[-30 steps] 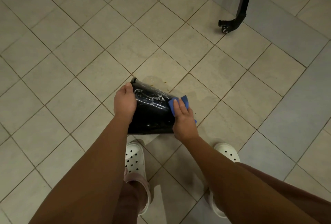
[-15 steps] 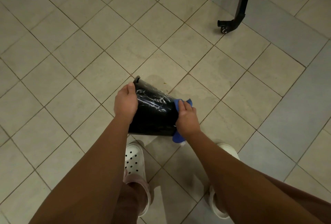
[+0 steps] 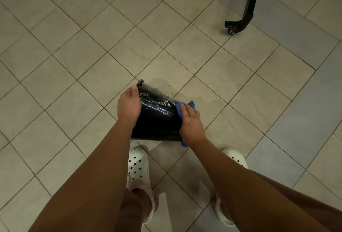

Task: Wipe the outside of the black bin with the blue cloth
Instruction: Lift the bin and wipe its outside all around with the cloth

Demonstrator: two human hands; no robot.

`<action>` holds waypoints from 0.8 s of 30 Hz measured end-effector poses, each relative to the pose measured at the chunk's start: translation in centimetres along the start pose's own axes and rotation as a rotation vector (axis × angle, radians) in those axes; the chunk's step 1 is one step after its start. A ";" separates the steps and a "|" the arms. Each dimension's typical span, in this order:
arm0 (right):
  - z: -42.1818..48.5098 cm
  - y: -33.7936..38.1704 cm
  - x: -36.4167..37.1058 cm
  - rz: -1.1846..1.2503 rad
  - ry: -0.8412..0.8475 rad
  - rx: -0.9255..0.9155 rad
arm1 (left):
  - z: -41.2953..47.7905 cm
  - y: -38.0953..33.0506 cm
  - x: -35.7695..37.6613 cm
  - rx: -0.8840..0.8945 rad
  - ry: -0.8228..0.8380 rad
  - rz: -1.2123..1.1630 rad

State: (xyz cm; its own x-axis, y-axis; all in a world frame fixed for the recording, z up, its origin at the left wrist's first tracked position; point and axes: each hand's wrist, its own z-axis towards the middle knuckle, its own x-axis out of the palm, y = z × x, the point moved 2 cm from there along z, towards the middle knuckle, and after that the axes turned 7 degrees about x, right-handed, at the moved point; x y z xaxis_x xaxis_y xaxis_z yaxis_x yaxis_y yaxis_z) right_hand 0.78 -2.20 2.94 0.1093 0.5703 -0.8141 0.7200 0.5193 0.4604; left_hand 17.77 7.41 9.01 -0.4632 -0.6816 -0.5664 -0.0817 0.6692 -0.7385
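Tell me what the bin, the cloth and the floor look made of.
Bin: probably hard plastic, glossy black; sharp highlights and whitish smears streak its wall. Cloth: soft blue fabric, perhaps microfibre; it creases and bunches. Floor: matt beige tiles, ceramic or stone; grout lines divide them.

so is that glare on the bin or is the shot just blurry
Head view: dim, warm light, yet sharp; pale streaks shine on the upper side of the bin near the left hand, glare or suds, cannot tell. Head view: the floor goes bluish at right.
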 end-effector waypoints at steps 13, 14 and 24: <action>-0.8 0.9 0.5 -0.028 -0.069 -0.300 | 0.2 0.0 0.0 0.001 0.045 0.011; -0.5 1.0 0.2 0.015 -0.065 -0.240 | 0.1 0.1 0.0 0.000 0.027 0.010; -2.4 0.9 1.4 -0.015 -0.072 -0.298 | 0.4 0.6 -0.1 -0.043 0.069 -0.066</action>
State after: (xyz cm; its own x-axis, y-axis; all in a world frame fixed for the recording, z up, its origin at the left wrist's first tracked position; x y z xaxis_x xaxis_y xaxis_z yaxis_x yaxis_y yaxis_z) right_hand -0.05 0.63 3.08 0.1561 0.5206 -0.8394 0.4900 0.6970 0.5235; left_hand 18.08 7.72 8.48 -0.5155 -0.7035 -0.4893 -0.1513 0.6368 -0.7560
